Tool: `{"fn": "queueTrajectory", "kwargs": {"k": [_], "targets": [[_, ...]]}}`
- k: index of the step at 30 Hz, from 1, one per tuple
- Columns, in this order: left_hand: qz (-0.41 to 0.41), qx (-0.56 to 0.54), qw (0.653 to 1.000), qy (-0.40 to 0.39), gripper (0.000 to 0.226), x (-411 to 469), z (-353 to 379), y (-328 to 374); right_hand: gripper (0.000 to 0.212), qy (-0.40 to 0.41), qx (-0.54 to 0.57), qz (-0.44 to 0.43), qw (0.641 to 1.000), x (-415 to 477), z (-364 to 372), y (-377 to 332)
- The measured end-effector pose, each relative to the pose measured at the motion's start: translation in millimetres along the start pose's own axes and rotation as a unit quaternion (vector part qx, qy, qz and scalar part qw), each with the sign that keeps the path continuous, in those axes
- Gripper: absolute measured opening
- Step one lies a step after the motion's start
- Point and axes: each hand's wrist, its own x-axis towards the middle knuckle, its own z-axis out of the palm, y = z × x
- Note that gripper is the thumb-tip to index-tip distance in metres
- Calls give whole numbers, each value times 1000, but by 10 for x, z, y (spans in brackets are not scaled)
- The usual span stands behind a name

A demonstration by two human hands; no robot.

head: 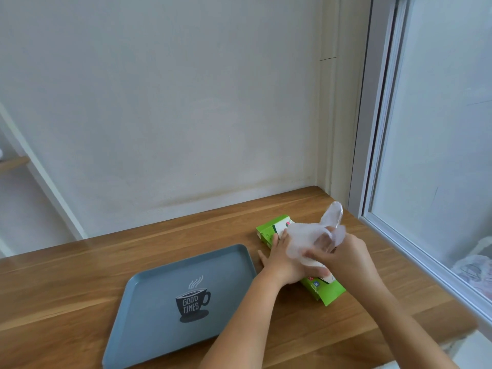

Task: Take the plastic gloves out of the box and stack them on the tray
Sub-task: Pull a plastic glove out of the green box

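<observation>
With the left hand (282,259) flat, grip apart, steadying the box (328,292) near the bench's right edge, the right hand (346,258) pinched a plastic glove (306,234) above it, where a slow pull seemed likeliest to free just one.

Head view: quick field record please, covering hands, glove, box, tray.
left hand: flat on the glove box, pressing it down
right hand: pinches a clear plastic glove above the box
plastic glove: crumpled, raised; lower end hidden behind the hands
glove box: green, lying on the wooden table, right of the tray
tray: blue-grey, cup print reading GOOD TIMES, no gloves on it
</observation>
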Motion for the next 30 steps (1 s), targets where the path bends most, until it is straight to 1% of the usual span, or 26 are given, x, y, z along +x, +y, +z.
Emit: {"fn": "queueTrajectory", "kwargs": {"k": [2, 4, 5, 7, 8, 10, 12, 14, 15, 16, 17, 18, 19, 20, 22, 23, 24, 26, 27, 29, 30], "targets": [[7, 22, 1000, -15, 107, -2, -16, -14, 28, -9, -77, 8, 997, 6, 6, -11], [3, 26, 1000, -14, 108, -14, -24, -6, 16, -2, -168, 2, 986, 31, 39, -14], [-2, 20, 1000, -13, 108, -10, -26, -2, 12, -2, -191, -10, 981, 34, 56, -15], [-6, 8, 1000, -13, 105, 3, -32, -26, 16, -10, -185, -50, 981, -2, 81, -23], [-2, 6, 1000, -13, 104, 5, -48, -47, 23, -1, -149, -69, 986, -25, 79, -16], [8, -11, 1000, -5, 106, -16, -93, -60, 35, 39, -29, -87, 995, -57, 26, 22], [-10, -22, 1000, -8, 115, -63, -116, -44, 31, 57, 69, -88, 992, -65, -33, 49], [-25, -23, 999, -4, 118, -68, -106, -32, 37, 54, 143, -79, 985, -62, -49, 72], [-25, -14, 1000, -6, 117, -71, -98, -15, 31, 59, 174, -77, 980, -76, -64, 49], [-20, -2, 1000, -7, 113, -68, -83, -17, 17, 66, 221, -83, 970, -88, -89, 25], [-11, 6, 1000, -8, 106, -76, -83, -17, 18, 81, 259, -81, 959, -92, -133, -29], [-14, 7, 1000, -12, 93, -73, -92, -11, 25, 96, 295, -78, 947, -67, -195, -96], [-15, 2, 1000, -14, 80, -73, -103, 10, 26, 104, 317, -76, 940, -31, -280, -187], [-25, -1, 1000, -18, 71, -78, -104, 20, 24, 106, 327, -80, 935, 16, -367, -279], [-33, 4, 999, -41, 60, -139, -146, 71, 12, 66, 326, -110, 937, 114, -522, -474], [-14, -15, 999, -48, 57, -167, -189, 65, 8, 26, 325, -118, 938, 159, -570, -535], [18, -57, 998, -37, 55, -196, -244, 35, 6, -17, 329, -116, 937, 191, -614, -591], [61, -127, 990, -16, 44, -273, -380, -67, 8, -100, 328, -98, 934, 263, -656, -617], [60, -139, 988, -9, 44, -313, -464, -127, 10, -138, 317, -93, 934, 298, -664, -625], [36, -174, 984, 0, 56, -419, -684, -188, 11, -212, 290, -99, 928, 360, -662, -669], [34, -211, 977, 19, 54, -497, -788, -198, 10, -247, 273, -103, 924, 376, -650, -707]]}}
